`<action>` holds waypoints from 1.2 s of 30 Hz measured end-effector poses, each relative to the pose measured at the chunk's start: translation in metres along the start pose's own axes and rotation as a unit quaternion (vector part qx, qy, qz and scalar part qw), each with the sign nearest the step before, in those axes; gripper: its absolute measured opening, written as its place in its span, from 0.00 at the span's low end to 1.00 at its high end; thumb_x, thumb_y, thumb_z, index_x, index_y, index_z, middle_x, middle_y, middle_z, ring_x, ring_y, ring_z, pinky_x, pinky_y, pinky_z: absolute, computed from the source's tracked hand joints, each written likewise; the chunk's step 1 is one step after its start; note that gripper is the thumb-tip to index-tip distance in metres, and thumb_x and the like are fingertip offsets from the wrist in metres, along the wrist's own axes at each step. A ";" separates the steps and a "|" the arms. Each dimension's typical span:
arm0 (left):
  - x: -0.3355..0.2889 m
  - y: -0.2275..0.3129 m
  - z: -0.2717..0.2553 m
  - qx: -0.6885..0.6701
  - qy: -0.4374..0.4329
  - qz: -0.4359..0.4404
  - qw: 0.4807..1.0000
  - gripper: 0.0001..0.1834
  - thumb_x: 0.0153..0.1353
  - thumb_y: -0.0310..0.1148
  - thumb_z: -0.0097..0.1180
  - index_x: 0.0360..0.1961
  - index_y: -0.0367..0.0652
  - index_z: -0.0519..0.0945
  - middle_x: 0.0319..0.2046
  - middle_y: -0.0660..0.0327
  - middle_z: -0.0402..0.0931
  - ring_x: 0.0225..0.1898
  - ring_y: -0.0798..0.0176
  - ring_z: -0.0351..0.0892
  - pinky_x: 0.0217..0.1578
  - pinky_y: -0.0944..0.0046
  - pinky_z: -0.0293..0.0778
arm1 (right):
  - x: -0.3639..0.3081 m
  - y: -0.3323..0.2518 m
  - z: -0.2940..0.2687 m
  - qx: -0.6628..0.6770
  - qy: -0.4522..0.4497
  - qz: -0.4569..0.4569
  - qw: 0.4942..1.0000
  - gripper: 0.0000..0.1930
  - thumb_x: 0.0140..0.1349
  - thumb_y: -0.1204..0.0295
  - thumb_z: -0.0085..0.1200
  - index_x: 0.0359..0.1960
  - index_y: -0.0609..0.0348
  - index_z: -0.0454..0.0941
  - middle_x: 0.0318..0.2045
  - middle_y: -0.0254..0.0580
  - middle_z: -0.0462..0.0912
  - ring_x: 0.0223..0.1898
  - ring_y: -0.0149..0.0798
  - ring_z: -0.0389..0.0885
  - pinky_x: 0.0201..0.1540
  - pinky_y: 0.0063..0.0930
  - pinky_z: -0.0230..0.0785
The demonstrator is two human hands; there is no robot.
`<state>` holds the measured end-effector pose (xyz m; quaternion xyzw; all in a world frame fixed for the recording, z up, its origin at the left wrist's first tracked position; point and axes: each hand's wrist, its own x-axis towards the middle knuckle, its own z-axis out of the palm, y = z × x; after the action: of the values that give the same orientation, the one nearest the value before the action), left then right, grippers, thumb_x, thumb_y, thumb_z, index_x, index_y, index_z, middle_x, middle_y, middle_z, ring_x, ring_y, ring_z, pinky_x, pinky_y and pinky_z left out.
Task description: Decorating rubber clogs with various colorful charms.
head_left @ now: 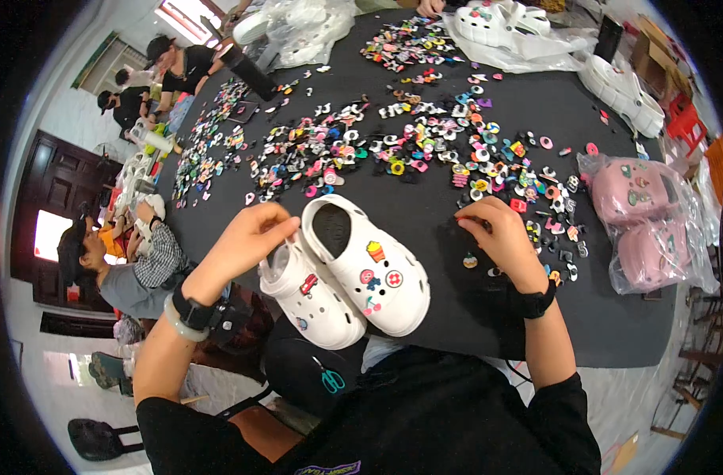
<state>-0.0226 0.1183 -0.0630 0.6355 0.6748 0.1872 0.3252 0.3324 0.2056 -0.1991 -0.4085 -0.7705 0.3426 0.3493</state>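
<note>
A pair of white clogs lies at the table's near edge, toes toward me. My left hand (258,233) pinches the heel rim of the left clog (330,321), which leans against the right clog (407,301). Small charms dot both: a red truck charm (308,284) on the left one, a fries charm (375,252) and several others on the right. Over the table to the right, my right hand (500,237) is closed, fingertips together. A bit of red shows at them, too small to name. Below lies a loose round charm (470,260).
Heaps of colourful charms (433,142) cover the table's middle. Bagged pink clogs (643,190) sit at the right, white clogs (627,95) beyond them. A black cylinder (247,71) stands far left. Teal-handled scissors (330,378) lie near my lap. Other people work at left.
</note>
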 end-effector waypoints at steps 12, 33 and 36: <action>-0.048 -0.046 0.018 -0.305 -0.158 -0.221 0.913 0.16 0.56 0.33 0.67 0.39 0.31 0.82 0.37 0.59 0.83 0.37 0.69 0.81 0.42 0.68 0.73 | -0.037 -0.132 0.054 0.265 -0.146 -0.142 0.942 0.08 0.63 0.74 0.57 0.42 0.59 0.80 0.39 0.43 0.82 0.39 0.42 0.82 0.41 0.32 0.74; -0.063 -0.060 0.028 -0.192 -0.204 -0.148 0.948 0.15 0.52 0.29 0.69 0.39 0.32 0.82 0.35 0.62 0.82 0.37 0.72 0.77 0.39 0.69 0.73 | -0.022 -0.164 0.143 -0.261 -0.204 -0.232 0.915 0.18 0.56 0.55 0.57 0.33 0.59 0.74 0.29 0.37 0.75 0.33 0.36 0.78 0.35 0.25 0.71; -0.063 -0.063 0.029 -0.237 -0.190 -0.160 0.939 0.14 0.53 0.29 0.68 0.39 0.32 0.82 0.34 0.62 0.82 0.35 0.73 0.77 0.38 0.69 0.73 | -0.022 -0.162 0.151 -0.278 -0.191 -0.227 0.914 0.18 0.56 0.53 0.57 0.33 0.56 0.73 0.30 0.35 0.75 0.32 0.33 0.77 0.29 0.23 0.69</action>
<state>-0.0503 0.0443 -0.1132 0.4474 0.6292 0.1627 0.6144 0.1546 0.0804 -0.1521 -0.2299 -0.9587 0.0980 0.1360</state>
